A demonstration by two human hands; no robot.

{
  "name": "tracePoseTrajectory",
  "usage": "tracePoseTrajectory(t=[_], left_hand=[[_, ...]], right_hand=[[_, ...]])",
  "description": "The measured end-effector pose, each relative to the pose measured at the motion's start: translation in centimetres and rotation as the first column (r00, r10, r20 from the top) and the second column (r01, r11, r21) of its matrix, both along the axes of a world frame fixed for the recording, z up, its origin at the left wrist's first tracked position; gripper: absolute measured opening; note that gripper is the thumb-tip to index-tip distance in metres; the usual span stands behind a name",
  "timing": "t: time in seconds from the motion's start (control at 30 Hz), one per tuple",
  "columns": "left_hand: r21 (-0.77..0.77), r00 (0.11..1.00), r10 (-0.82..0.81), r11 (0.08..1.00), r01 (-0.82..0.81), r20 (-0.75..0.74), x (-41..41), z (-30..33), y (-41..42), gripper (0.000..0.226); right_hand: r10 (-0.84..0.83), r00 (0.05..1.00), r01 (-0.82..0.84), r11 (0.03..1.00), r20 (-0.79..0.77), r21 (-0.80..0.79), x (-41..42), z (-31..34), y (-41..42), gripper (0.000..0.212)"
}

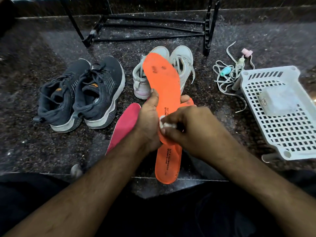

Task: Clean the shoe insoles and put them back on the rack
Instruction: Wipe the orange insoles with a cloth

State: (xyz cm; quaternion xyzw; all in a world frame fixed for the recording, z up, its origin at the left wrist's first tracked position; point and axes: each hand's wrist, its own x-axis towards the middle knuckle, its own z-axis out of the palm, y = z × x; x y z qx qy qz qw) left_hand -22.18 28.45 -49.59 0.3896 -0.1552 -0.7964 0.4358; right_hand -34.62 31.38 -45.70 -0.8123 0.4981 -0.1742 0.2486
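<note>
Gripping the light, floppy orange insole (pixel 162 79) mid-length in the left hand (pixel 148 120) — right hand (pixel 184 127) fingers pinching a white wad (pixel 165 124), scrubbing — probably bending if held by the tip.

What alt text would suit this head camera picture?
A person's left hand holds an orange insole while the right hand rubs it with a white wad. Dark sneakers sit on the stone floor.
</note>
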Motion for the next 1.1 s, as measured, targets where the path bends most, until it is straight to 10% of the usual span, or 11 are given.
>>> tracePoseTrajectory(t=[0.13,0.3,0.5,0.73,1.0,1.1], left_hand=[[0.012,1.000,0.001,1.000,0.000,-0.031,-0.1,0.3,0.1,0.079],[0.017,0.996,-0.033,0.999,0.034,-0.085,-1.2,0.5,0.9,0.061],[-0.002,1.000,-0.013,1.000,0.013,-0.006,0.6,0.4,-0.2,0.083],[-0.018,0.992,-0.122,0.992,0.123,0.043,-0.9,0.8,1.0,0.064],[-0.027,0.990,-0.097,0.995,0.095,-0.103,-0.1,1.0,0.5,0.085],[-0.012,0.991,-0.137,0.991,0.137,-0.004,-0.4,0.9,0.7,0.073]], right_hand=[[0.146,0.989,-0.145,0.989,0.012,-0.010,-1.3,-0.1,-0.8,0.015],[-0.122,0.983,0.140,0.982,0.139,-0.128,-2.0,-0.9,-2.6,0.021],[0.160,0.987,-0.160,0.987,0.015,-0.026,-0.9,-1.1,-0.9,0.021],[-0.161,0.986,0.164,0.944,0.037,-0.287,-2.9,-1.0,-3.9,0.018],[0.166,0.982,-0.170,0.985,0.088,0.033,-2.5,-0.8,-2.1,0.013],[0.005,0.995,0.002,0.997,0.095,-0.072,-3.3,-0.9,-3.3,0.013]])
